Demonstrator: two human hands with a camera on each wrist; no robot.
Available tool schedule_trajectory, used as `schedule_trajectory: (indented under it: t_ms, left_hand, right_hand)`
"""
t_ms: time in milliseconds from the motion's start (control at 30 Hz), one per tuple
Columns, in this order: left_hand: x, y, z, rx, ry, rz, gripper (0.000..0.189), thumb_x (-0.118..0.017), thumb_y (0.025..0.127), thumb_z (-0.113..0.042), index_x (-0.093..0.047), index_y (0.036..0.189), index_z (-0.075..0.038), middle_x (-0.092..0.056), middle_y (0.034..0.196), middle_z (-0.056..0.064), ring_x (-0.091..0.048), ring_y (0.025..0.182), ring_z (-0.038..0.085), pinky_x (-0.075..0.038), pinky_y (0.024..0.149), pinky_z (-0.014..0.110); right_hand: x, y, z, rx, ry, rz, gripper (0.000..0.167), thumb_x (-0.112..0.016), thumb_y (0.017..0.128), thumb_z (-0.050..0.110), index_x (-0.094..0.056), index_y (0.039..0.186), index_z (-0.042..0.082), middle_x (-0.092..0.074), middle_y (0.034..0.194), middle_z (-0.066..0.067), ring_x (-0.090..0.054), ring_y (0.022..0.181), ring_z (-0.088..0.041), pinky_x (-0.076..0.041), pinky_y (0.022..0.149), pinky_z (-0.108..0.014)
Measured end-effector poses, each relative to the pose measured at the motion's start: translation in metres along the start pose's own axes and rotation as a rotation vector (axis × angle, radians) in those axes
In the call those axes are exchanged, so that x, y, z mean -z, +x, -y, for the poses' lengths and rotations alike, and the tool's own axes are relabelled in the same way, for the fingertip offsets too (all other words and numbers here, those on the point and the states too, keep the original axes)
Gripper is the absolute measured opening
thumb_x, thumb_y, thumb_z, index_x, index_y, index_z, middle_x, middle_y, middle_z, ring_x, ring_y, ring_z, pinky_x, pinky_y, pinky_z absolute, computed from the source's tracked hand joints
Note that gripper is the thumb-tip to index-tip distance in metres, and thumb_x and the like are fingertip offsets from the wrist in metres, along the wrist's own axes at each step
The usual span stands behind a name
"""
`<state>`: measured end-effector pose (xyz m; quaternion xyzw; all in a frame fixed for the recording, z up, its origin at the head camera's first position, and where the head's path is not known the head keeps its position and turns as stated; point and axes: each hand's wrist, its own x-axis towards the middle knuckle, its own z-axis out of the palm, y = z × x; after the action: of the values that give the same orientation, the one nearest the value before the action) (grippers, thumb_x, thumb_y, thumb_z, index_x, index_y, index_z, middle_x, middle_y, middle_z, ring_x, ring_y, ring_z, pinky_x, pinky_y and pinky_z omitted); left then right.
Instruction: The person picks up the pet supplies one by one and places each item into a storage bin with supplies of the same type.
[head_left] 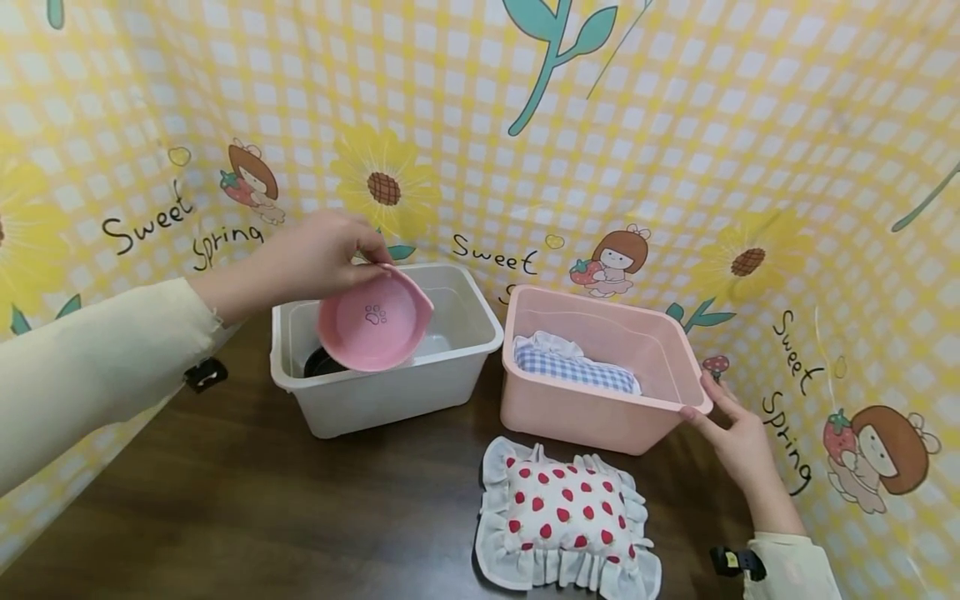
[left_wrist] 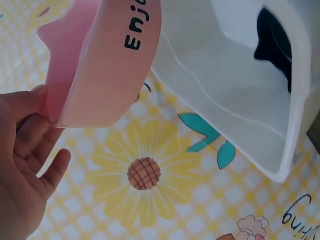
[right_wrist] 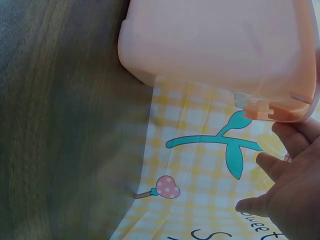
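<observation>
My left hand (head_left: 330, 254) pinches the rim of a pink pet bowl (head_left: 375, 321) between thumb and fingers. The bowl is tilted above the white bin (head_left: 390, 406), its inside with a paw print facing the head camera; dark lettering shows on its outside in the left wrist view. Inside the white bin is a dark, partly hidden bowl (left_wrist: 274, 42) with a pointed tip. My right hand (head_left: 738, 442) holds the near right corner of the pink bin (head_left: 577, 421), thumb and fingers at its rim. That bin contains a blue-and-white checked ruffled cloth item (head_left: 573, 367).
A ruffled strawberry-print cushion (head_left: 566, 508) lies on the dark wooden table (head_left: 300, 517) in front of the pink bin. Close behind both bins hangs a yellow checked cloth (head_left: 465, 108) with flowers and printed figures, which also runs along both sides.
</observation>
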<state>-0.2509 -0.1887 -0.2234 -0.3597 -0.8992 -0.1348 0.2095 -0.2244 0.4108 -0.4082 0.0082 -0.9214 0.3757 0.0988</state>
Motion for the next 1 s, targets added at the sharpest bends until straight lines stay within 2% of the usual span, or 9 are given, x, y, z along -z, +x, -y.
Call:
schedule_trajectory:
  t_ms: [167,367,500,667,833,1000]
  left_hand:
    - [-0.007,0.015,0.016,-0.046,0.049,0.018,0.008,-0.084,0.084,-0.012,-0.077,0.081,-0.015,-0.072,0.084,0.001,-0.066,0.081,0.02,-0.052,0.077,0.044]
    - [-0.018,0.031,0.032,-0.035,0.106,0.067,0.005,-0.084,0.083,-0.013,-0.08,0.086,-0.014,-0.074,0.085,0.002,-0.066,0.082,0.022,-0.051,0.085,0.047]
    - [-0.027,0.038,0.04,-0.033,0.117,0.071,0.007,-0.084,0.083,-0.014,-0.081,0.09,-0.014,-0.074,0.085,0.003,-0.067,0.08,0.022,-0.053,0.082,0.046]
    - [-0.047,0.047,0.053,-0.048,0.107,0.059,0.007,-0.084,0.084,-0.016,-0.082,0.091,-0.015,-0.073,0.085,0.003,-0.066,0.08,0.02,-0.055,0.075,0.041]
    - [-0.069,0.052,0.064,-0.071,0.088,0.062,0.007,-0.084,0.083,-0.016,-0.081,0.089,-0.017,-0.074,0.085,0.002,-0.067,0.079,0.019,-0.056,0.073,0.039]
    - [-0.086,0.053,0.07,-0.087,0.045,0.094,0.008,-0.085,0.081,-0.012,-0.08,0.087,-0.015,-0.073,0.085,0.003,-0.066,0.079,0.02,-0.056,0.076,0.041]
  right_hand:
    - [0.001,0.001,-0.001,-0.003,-0.003,0.002,0.078,-0.07,0.096,0.048,-0.032,0.16,0.025,-0.025,0.166,-0.014,-0.016,0.155,-0.044,-0.019,0.112,-0.076]
    - [0.0,0.001,-0.001,-0.008,-0.007,0.011,0.077,-0.07,0.095,0.049,-0.031,0.159,0.031,-0.025,0.166,-0.01,-0.015,0.156,-0.041,-0.019,0.113,-0.076]
    - [0.001,0.001,-0.001,-0.006,-0.009,0.012,0.078,-0.07,0.095,0.049,-0.031,0.16,0.029,-0.025,0.166,-0.01,-0.014,0.156,-0.041,-0.019,0.113,-0.076]
    - [0.002,0.001,-0.001,-0.015,-0.001,0.009,0.078,-0.069,0.096,0.049,-0.03,0.16,0.03,-0.024,0.167,-0.011,-0.013,0.157,-0.041,-0.018,0.112,-0.077]
    - [0.004,0.001,-0.001,-0.004,-0.022,0.012,0.077,-0.07,0.096,0.048,-0.031,0.16,0.029,-0.025,0.166,-0.013,-0.014,0.156,-0.042,-0.019,0.111,-0.078]
    - [0.003,0.002,0.001,0.023,-0.049,0.029,0.076,-0.071,0.096,0.045,-0.035,0.159,0.024,-0.023,0.166,-0.021,-0.015,0.155,-0.044,-0.02,0.11,-0.079]
